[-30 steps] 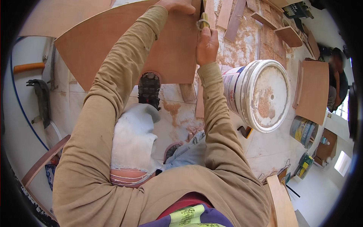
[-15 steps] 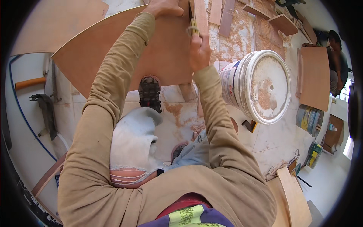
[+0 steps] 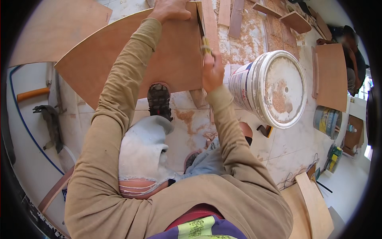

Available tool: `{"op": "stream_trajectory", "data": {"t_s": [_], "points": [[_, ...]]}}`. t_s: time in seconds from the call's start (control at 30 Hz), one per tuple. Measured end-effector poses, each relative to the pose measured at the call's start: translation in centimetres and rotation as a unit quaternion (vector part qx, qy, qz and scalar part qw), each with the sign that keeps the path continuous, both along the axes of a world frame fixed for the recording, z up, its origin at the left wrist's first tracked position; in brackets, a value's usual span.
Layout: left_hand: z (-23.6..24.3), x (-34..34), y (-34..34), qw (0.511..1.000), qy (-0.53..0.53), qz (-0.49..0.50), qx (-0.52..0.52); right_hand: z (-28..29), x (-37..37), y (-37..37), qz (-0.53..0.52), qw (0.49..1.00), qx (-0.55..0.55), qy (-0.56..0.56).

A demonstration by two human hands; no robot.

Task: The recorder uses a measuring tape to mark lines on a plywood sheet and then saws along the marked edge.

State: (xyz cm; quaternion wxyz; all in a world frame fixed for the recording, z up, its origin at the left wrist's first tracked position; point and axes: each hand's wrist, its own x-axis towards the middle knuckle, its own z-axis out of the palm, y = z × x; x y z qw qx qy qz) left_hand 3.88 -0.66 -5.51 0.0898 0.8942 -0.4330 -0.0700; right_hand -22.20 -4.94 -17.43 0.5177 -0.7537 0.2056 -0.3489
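Lying flat and low over the tiled floor (image 3: 294,143), a big brown wooden board (image 3: 119,63) fills the top of the view. It is thin and smooth. One long side curves like a fan and the right side is cut straight. A shoe (image 3: 160,100) is tucked just under its near edge.

The left hand (image 3: 172,8) is far out in front, at the top corner of the board. Its fingers curl over the far edge and hold it tight. The left arm is stretched long and straight across the wood, in a tan sleeve.

The right hand (image 3: 213,71) is closer in, right by the straight edge. It is closed in a fist around the yellow handle of a thin tool (image 3: 203,36). The dark blade of the tool runs up along the straight edge of the board. The right arm is bent at the elbow.

Just to the right of that hand stands a white bucket (image 3: 274,87), dusty with sawdust on its lid. More wood pieces (image 3: 296,20) lie on the floor past it. Another person (image 3: 352,59) sits far off at the right with a flat brown board (image 3: 330,75).
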Motion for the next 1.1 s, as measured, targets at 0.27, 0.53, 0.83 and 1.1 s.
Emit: {"op": "stream_trajectory", "data": {"t_s": [0.27, 0.53, 0.83, 1.1], "points": [[1.0, -1.5, 0.1, 0.998, 0.047, 0.028, 0.022, 3.7, 4.5, -0.6, -0.017, 0.999, -0.032, -0.025], [-1.3, -0.8, -0.4, 1.000, -0.010, 0.013, -0.010, 1.0, -6.7, 3.3, 0.006, 0.998, 0.059, 0.031], [1.4, -1.3, 0.2, 0.998, 0.058, 0.030, 0.013, 4.5, 7.7, -1.1, -0.067, 0.997, -0.023, -0.011], [1.5, -1.4, -0.1, 0.997, 0.024, 0.038, 0.058, 4.2, -6.1, 4.1, 0.011, 0.995, 0.100, 0.010]]}}
